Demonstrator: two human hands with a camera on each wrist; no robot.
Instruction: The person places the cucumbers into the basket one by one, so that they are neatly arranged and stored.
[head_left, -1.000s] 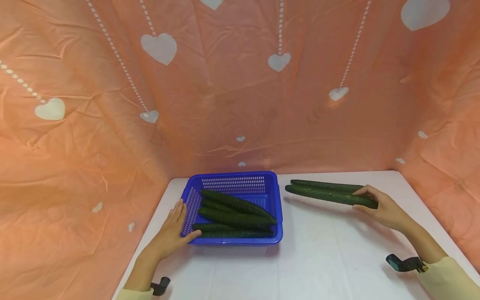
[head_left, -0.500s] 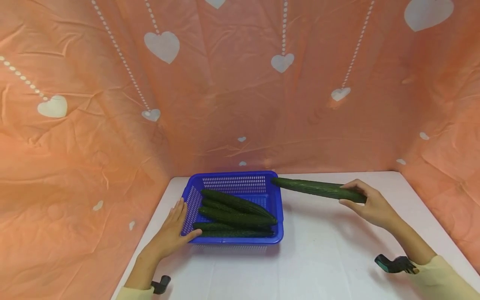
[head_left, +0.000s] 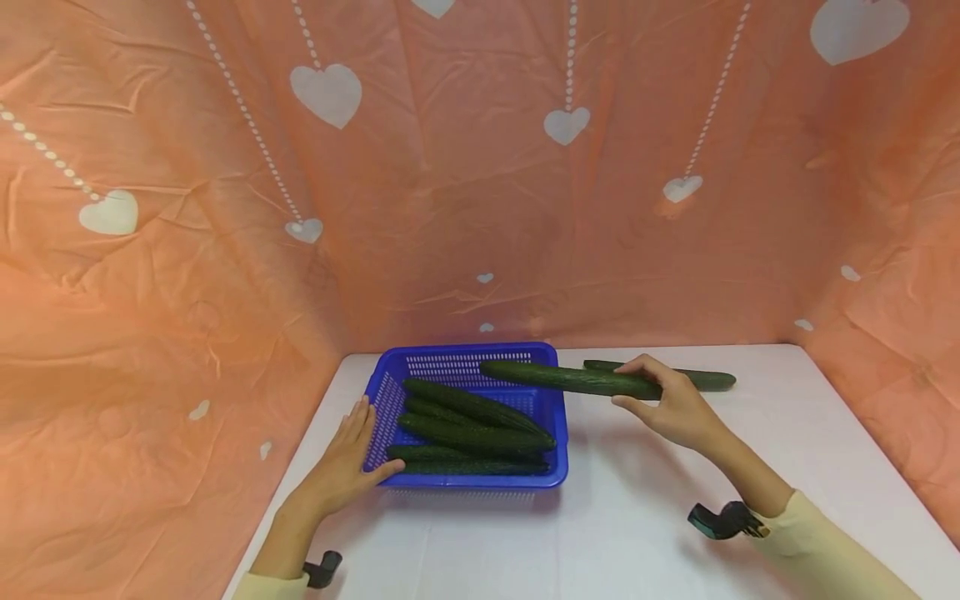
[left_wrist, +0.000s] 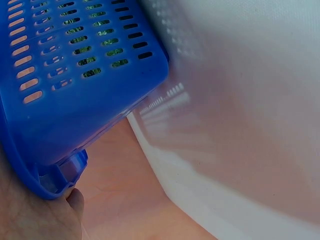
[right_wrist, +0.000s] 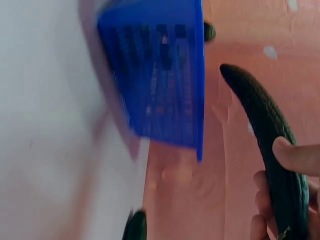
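My right hand (head_left: 671, 408) grips a long dark green cucumber (head_left: 558, 379) near one end, thumb on one side and fingers on the other, as the right wrist view shows. The cucumber's far end reaches over the right rim of the blue plastic basket (head_left: 480, 482), above its inside. Several cucumbers (head_left: 476, 436) lie in the basket. With fingers straight along the basket's left side and thumb at the near-left corner, my left hand (head_left: 337, 473) rests on the rim. In the left wrist view, part of that hand (left_wrist: 42, 217) shows at the rim's underside.
One more cucumber (head_left: 708, 380) lies on the white table (head_left: 637, 525) behind my right hand, partly hidden by it. Orange cloth (head_left: 465, 208) with white hearts hangs around the table's back and sides. A dark wrist camera (head_left: 723, 521) sits at my right wrist.
My right hand has lifted the cucumber from beside the other one and carried it left, its tip now past the basket's right rim. The left hand has stayed at the basket.
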